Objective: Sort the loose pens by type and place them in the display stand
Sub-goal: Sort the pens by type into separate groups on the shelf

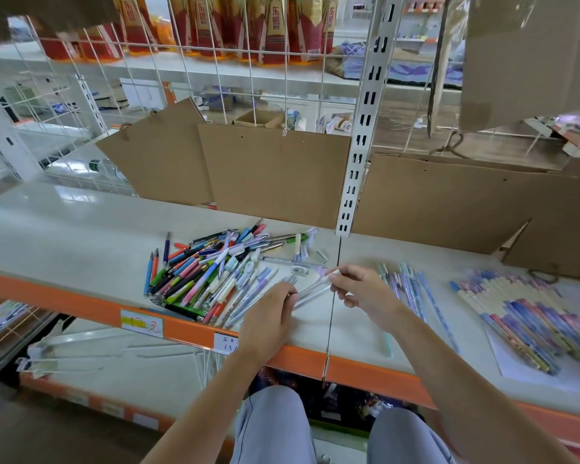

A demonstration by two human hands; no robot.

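A jumbled pile of loose pens (211, 272) in many colours lies on the white shelf (81, 236). My left hand (272, 313) and my right hand (359, 289) together hold a pale lilac pen (313, 289) just right of the pile, the left gripping its lower end and the right pinching its upper end. A small row of pastel pens (406, 289) lies to the right of my hands. Further right, a fan of purple and pink pens (523, 316) rests on a white sheet. No display stand is plainly visible.
Brown cardboard panels (275, 175) lean against the wire grid at the back. A perforated white upright (359, 128) stands mid-shelf. The shelf's orange front edge (81, 303) carries price labels. Loose caps (315, 254) lie behind my hands. Red packages (248, 28) fill the upper shelf.
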